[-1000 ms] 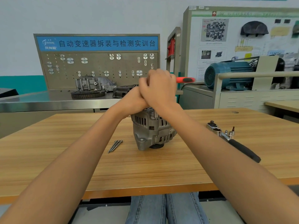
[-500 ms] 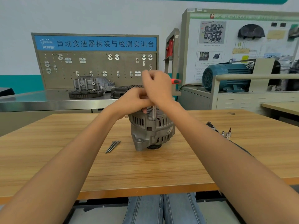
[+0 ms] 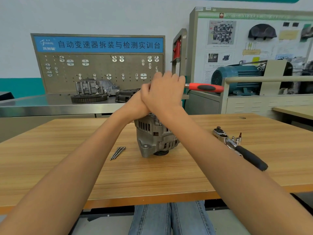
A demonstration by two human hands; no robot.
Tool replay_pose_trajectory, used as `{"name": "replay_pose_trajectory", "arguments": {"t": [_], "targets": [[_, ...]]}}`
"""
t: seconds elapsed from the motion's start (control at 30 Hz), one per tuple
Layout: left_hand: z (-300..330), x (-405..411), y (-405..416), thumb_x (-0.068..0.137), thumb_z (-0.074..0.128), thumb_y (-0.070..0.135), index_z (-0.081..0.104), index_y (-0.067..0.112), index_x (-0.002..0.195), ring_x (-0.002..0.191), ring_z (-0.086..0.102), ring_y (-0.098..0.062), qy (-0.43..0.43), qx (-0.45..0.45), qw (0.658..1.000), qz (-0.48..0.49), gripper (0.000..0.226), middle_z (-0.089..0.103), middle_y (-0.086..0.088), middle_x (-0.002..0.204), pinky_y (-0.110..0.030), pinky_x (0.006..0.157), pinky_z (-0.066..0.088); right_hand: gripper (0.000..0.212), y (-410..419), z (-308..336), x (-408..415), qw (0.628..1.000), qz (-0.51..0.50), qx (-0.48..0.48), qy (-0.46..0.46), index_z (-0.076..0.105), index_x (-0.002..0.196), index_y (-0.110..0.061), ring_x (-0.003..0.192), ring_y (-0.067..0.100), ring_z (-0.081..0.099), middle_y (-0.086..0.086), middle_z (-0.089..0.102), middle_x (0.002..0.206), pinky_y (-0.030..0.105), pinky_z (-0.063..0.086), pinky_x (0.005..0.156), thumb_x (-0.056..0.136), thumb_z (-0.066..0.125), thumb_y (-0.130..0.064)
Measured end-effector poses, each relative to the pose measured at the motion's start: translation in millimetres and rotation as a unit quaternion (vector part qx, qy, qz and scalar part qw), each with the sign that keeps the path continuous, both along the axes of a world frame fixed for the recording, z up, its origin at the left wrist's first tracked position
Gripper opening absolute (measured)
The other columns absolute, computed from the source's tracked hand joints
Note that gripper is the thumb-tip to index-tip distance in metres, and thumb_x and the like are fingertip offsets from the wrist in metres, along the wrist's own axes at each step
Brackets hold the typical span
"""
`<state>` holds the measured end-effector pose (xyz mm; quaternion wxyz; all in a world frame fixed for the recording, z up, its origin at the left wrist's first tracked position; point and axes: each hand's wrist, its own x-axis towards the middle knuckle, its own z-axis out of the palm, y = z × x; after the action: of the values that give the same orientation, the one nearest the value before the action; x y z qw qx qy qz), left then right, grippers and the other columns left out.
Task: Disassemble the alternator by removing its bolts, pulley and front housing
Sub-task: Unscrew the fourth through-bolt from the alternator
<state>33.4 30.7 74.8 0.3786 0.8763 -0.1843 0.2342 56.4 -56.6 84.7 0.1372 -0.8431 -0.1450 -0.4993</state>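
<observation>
A: From the head camera, where is the alternator (image 3: 156, 138)?

B: Standing on the wooden table (image 3: 84, 170), near the middle, its dark pulley end down against the tabletop. Both forearms reach over it from the near edge.

A: And the hands?

B: The right hand (image 3: 165, 92) sits above the alternator's top, fingers curled tight around a tool; the red and black handle (image 3: 205, 87) sticks out to the right of the fist. The left hand (image 3: 137, 106) is tucked under and against the right one, resting on the top of the housing. Its fingers are mostly hidden, so I cannot tell whether they are gripping anything.

A: Any bolts out?

B: 3 long bolts (image 3: 118, 152) lie together on the table, just left of the alternator, apart from it.

A: Anything else on the table?

B: A ratchet wrench (image 3: 240, 148) with a black grip lies to the right, well apart from the alternator, with a few small bits (image 3: 238, 138) standing just beside its head.
</observation>
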Motion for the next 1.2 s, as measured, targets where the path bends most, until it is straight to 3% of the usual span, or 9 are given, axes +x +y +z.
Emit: {"name": "replay_pose_trajectory", "arguments": {"t": [0.17, 0.3, 0.43, 0.6, 0.67, 0.77, 0.83, 1.0, 1.2], "targets": [[-1, -1, 2, 0.086, 0.048, -0.008, 0.051, 0.016, 0.088, 0.042, 0.041, 0.002, 0.031, -0.013, 0.999, 0.009, 0.025, 0.048, 0.001, 0.062, -0.013, 0.040, 0.034, 0.034, 5, 4, -1, 1.000, 0.020, 0.002, 0.003, 0.057, 0.093, -0.011, 0.081, 0.023, 0.042, 0.007, 0.054, 0.092, 0.037, 0.028, 0.076, 0.089, 0.038, -0.039], [-2, 0, 5, 0.084, 0.054, 0.001, 0.058, 0.013, 0.086, 0.050, 0.047, -0.005, 0.053, 0.002, 0.999, -0.013, 0.013, 0.053, 0.000, 0.059, -0.017, 0.049, 0.039, 0.029, 1, 4, 5, 0.987, 0.144, 0.065, 0.011, 0.053, 0.069, -0.013, 0.074, 0.021, 0.041, 0.000, 0.044, 0.071, 0.036, 0.033, 0.079, 0.088, 0.043, -0.032], [-2, 0, 6, 0.085, 0.062, 0.008, 0.061, 0.016, 0.081, 0.040, 0.047, 0.003, 0.076, -0.013, 0.997, -0.017, 0.008, 0.056, 0.014, 0.045, -0.005, 0.041, 0.033, 0.043, -5, 5, 10, 0.856, 0.436, 0.254, 0.116, 0.027, 0.046, -0.018, 0.053, 0.015, 0.029, -0.006, 0.028, 0.045, 0.030, 0.026, 0.059, 0.087, 0.042, -0.019], [-1, 1, 7, 0.087, 0.066, 0.022, 0.065, 0.004, 0.090, 0.042, 0.046, 0.003, 0.090, -0.023, 0.995, -0.022, 0.018, 0.057, 0.015, 0.047, -0.005, 0.043, 0.034, 0.046, -12, 13, 11, 0.706, 0.561, 0.361, 0.238, 0.036, 0.047, -0.013, 0.049, 0.011, 0.037, -0.002, 0.035, 0.044, 0.024, 0.037, 0.060, 0.093, 0.035, -0.013], [-1, 1, 7, 0.086, 0.067, 0.020, 0.063, 0.004, 0.085, 0.040, 0.043, 0.002, 0.088, -0.018, 0.996, -0.015, 0.016, 0.051, 0.014, 0.044, -0.006, 0.041, 0.032, 0.046, -11, 15, 7, 0.736, 0.534, 0.348, 0.230, 0.034, 0.048, -0.014, 0.050, 0.013, 0.033, -0.002, 0.033, 0.045, 0.029, 0.034, 0.060, 0.093, 0.037, -0.013], [-1, 0, 3, 0.085, 0.062, 0.004, 0.057, 0.011, 0.083, 0.047, 0.046, 0.004, 0.049, -0.011, 0.999, -0.003, 0.008, 0.054, 0.014, 0.054, -0.008, 0.045, 0.034, 0.036, -5, 7, 5, 0.926, 0.320, 0.174, 0.100, 0.042, 0.056, -0.014, 0.059, 0.018, 0.039, 0.001, 0.040, 0.056, 0.032, 0.031, 0.065, 0.091, 0.043, -0.020], [-1, -1, 1, 0.086, 0.055, -0.004, 0.053, 0.012, 0.097, 0.061, 0.050, 0.005, 0.006, 0.005, 1.000, 0.007, 0.020, 0.058, 0.008, 0.074, -0.009, 0.051, 0.038, 0.026, -1, -1, 3, 0.995, 0.090, 0.041, 0.001, 0.057, 0.080, -0.013, 0.078, 0.023, 0.048, 0.004, 0.053, 0.077, 0.035, 0.031, 0.074, 0.089, 0.041, -0.031], [-3, -6, -1, 0.089, 0.053, -0.003, 0.050, 0.014, 0.098, 0.084, 0.050, -0.020, 0.016, 0.017, 1.000, 0.001, 0.019, 0.059, -0.031, 0.105, -0.035, 0.072, 0.048, 0.034, 3, -3, -1, 0.999, 0.033, 0.033, -0.028, 0.058, 0.093, -0.011, 0.081, 0.022, 0.040, 0.006, 0.055, 0.092, 0.036, 0.025, 0.075, 0.088, 0.038, -0.038], [-3, -4, 5, 0.086, 0.056, 0.005, 0.060, 0.020, 0.085, 0.054, 0.056, 0.000, 0.064, -0.004, 0.998, -0.022, 0.016, 0.063, 0.008, 0.059, -0.009, 0.052, 0.041, 0.038, -5, 1, 5, 0.948, 0.271, 0.162, 0.029, 0.040, 0.053, -0.016, 0.071, 0.019, 0.041, -0.004, 0.039, 0.060, 0.037, 0.034, 0.080, 0.090, 0.045, -0.021]]}}
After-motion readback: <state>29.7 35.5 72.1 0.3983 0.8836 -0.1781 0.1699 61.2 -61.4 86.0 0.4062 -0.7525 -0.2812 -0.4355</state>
